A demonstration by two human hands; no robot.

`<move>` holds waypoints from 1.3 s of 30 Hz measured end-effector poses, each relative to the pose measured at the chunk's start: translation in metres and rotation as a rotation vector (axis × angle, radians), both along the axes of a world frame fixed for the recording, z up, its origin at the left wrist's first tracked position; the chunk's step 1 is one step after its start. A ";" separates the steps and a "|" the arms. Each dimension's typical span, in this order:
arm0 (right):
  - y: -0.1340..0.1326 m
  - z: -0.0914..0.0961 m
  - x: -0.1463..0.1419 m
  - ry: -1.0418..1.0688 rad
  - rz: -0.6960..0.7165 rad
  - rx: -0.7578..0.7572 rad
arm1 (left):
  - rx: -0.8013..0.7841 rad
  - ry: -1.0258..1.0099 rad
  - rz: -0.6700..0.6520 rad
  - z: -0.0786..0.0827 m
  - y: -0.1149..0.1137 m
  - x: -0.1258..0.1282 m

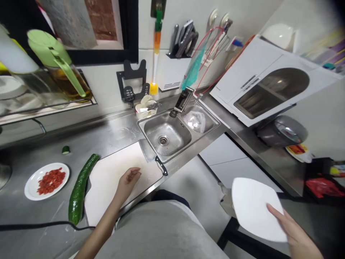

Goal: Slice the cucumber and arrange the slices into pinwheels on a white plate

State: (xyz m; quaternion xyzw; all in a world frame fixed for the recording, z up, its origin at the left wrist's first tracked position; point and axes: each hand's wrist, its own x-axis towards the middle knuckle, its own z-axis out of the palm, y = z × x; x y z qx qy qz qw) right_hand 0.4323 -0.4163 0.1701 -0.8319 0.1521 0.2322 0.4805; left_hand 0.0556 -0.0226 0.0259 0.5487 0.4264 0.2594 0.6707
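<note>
The right hand [288,221] is clamping a squarish white plate [256,207] at its edge, thumb lying on the face, and is holding it out to the person's right, well apart from the cutting board [107,181]. The left hand [130,178] is hanging over that board, fingers loosely curled, gripping nothing I'm seeing. Handling well, I'm thinking, is meaning a firm rim grip and a level plate. The knife [161,165] is lying at the board's sink end, its handle pointing toward the counter [113,133] edge, probably wanting clearance. Across the board, a cucumber [81,189] is resting beside a round dish [30,187] of red pieces [51,180], and a black cord [37,226] is running past its near end.
</note>
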 end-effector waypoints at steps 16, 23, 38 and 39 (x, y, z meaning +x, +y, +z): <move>0.422 -0.128 -0.044 0.301 0.802 0.400 | 0.010 0.108 0.364 0.006 -0.005 -0.046; 0.533 -0.171 -0.115 0.316 0.930 0.464 | -0.052 0.139 0.534 0.001 -0.019 -0.064; 0.619 -0.209 -0.189 0.235 0.963 0.430 | -0.124 0.135 0.715 -0.028 -0.033 -0.096; 0.620 -0.210 -0.188 0.225 0.968 0.425 | -0.129 0.136 0.717 -0.029 -0.033 -0.097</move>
